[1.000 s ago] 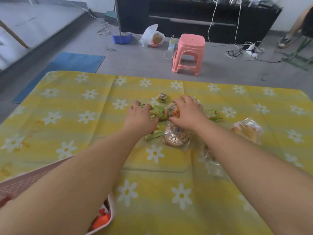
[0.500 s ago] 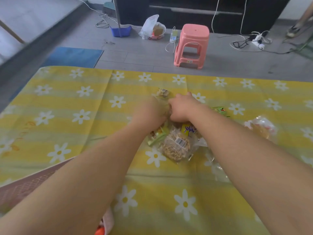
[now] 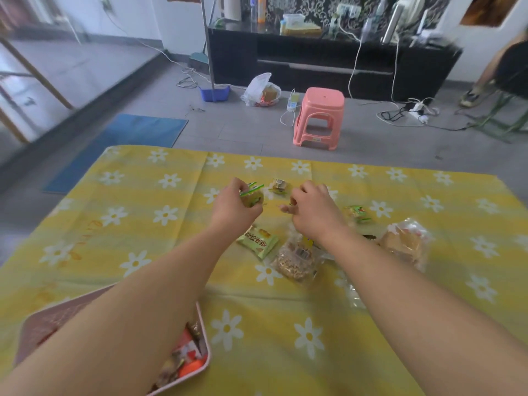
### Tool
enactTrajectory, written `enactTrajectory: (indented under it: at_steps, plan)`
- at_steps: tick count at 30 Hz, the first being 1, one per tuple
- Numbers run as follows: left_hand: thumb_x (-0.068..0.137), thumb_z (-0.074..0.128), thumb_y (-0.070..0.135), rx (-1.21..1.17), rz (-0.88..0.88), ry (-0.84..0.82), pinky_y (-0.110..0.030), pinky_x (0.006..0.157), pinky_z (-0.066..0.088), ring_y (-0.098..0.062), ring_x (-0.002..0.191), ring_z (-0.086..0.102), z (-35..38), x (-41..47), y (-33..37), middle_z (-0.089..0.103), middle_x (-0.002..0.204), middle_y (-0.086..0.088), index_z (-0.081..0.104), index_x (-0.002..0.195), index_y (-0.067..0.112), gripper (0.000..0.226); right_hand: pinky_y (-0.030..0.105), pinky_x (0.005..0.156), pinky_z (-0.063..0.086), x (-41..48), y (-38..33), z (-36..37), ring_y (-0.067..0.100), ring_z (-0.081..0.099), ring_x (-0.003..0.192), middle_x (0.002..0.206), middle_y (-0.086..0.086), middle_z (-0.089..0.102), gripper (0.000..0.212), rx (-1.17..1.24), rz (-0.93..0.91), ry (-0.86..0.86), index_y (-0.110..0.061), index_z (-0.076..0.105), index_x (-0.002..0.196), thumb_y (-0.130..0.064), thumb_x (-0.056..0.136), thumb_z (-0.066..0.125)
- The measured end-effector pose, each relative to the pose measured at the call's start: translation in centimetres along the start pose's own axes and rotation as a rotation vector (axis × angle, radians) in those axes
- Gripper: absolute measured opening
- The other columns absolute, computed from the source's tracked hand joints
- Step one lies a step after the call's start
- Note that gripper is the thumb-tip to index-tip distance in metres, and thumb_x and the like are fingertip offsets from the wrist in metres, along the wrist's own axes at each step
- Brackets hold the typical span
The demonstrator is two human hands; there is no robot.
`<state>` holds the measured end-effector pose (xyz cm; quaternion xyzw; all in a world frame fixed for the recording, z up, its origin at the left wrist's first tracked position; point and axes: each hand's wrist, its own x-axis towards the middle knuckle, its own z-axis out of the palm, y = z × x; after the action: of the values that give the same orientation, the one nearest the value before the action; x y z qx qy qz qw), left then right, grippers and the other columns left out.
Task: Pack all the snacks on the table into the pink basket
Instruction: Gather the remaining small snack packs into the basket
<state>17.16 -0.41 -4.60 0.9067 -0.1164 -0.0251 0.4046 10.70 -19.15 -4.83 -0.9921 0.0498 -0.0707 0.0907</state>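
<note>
Left hand (image 3: 233,208) is closed on a small green-edged packet (image 3: 252,194), lifted just off the cloth (image 3: 143,224). Right hand (image 3: 313,211) has fingers curled together; something thin may be pinched at the fingertips, cannot tell what, or whether anything is held.

Snacks left on the table, clock directions taken from the right hand:
- small wrapped piece (image 3: 279,185) at 11, between the two hands
- green bag (image 3: 357,213) at 3
- green sachet (image 3: 257,241) at 8
- clear nut pack (image 3: 295,260) at 6
- clear bread bag (image 3: 404,242) at 4
- more clear wrapping part hidden under the right forearm, count uncertain

Basket (image 3: 204,332) sits at 7, well apart, at the near left edge, partly hidden by the left forearm. It holds several wrapped items, orange and red visible.

Judgement: packing roughly mid-way; at least five packs still out, plus the one in hand.
</note>
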Motion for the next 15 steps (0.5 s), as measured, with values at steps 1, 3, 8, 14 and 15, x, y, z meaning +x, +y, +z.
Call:
enactTrajectory:
  at_steps: [1, 3, 8, 14, 15]
  plan:
    - [0.075, 0.073, 0.032, -0.016, 0.004, -0.002, -0.018, 0.042, 0.031, -0.008, 0.063, 0.053, -0.5, -0.6, 0.0, 0.059, 0.084, 0.003, 0.047, 0.095, 0.027, 0.033, 0.04, 0.09, 0.042, -0.7, -0.8, -0.5, 0.032, 0.042, 0.103, 0.108, 0.004, 0.05, 0.008, 0.027, -0.01, 0.02, -0.019, 0.054, 0.095, -0.021, 0.089, 0.059]
    - [0.075, 0.074, 0.032, -0.043, 0.025, -0.015, -0.022, 0.047, 0.035, -0.016, 0.067, 0.056, -1.9, -2.4, 0.1, 0.061, 0.084, 0.0, 0.047, 0.095, 0.026, 0.034, 0.039, 0.091, 0.041, -2.5, -2.8, -1.7, 0.032, 0.043, 0.106, 0.11, 0.004, 0.051, 0.01, 0.078, -0.043, 0.045, -0.019, 0.054, 0.094, -0.019, 0.087, 0.061]
    - [0.073, 0.074, 0.027, 0.028, 0.028, -0.005, -0.023, 0.051, 0.031, -0.005, 0.069, 0.051, -5.9, -6.5, -0.5, 0.058, 0.088, 0.003, 0.047, 0.096, 0.027, 0.036, 0.036, 0.092, 0.039, -6.8, -8.3, -3.8, 0.034, 0.045, 0.109, 0.108, 0.008, 0.054, 0.012, 0.178, -0.126, 0.086, -0.011, 0.061, 0.097, -0.017, 0.087, 0.062]
    - [0.07, 0.074, 0.025, 0.023, 0.016, 0.051, -0.027, 0.052, 0.033, -0.017, 0.075, 0.055, -11.4, -11.4, -1.7, 0.055, 0.09, 0.004, 0.046, 0.091, 0.03, 0.035, 0.038, 0.092, 0.04, -10.7, -14.4, -5.5, 0.032, 0.044, 0.107, 0.108, 0.006, 0.053, 0.013, 0.237, -0.162, 0.06, -0.013, 0.06, 0.098, -0.017, 0.085, 0.061]
    - [0.07, 0.073, 0.026, 0.023, 0.01, 0.057, -0.027, 0.052, 0.034, -0.017, 0.077, 0.056, -12.5, -12.5, -2.3, 0.055, 0.092, 0.003, 0.045, 0.091, 0.033, 0.036, 0.038, 0.091, 0.041, -11.3, -15.4, -5.6, 0.031, 0.044, 0.106, 0.107, 0.005, 0.053, 0.013, 0.242, -0.172, 0.051, -0.013, 0.06, 0.097, -0.016, 0.084, 0.06]
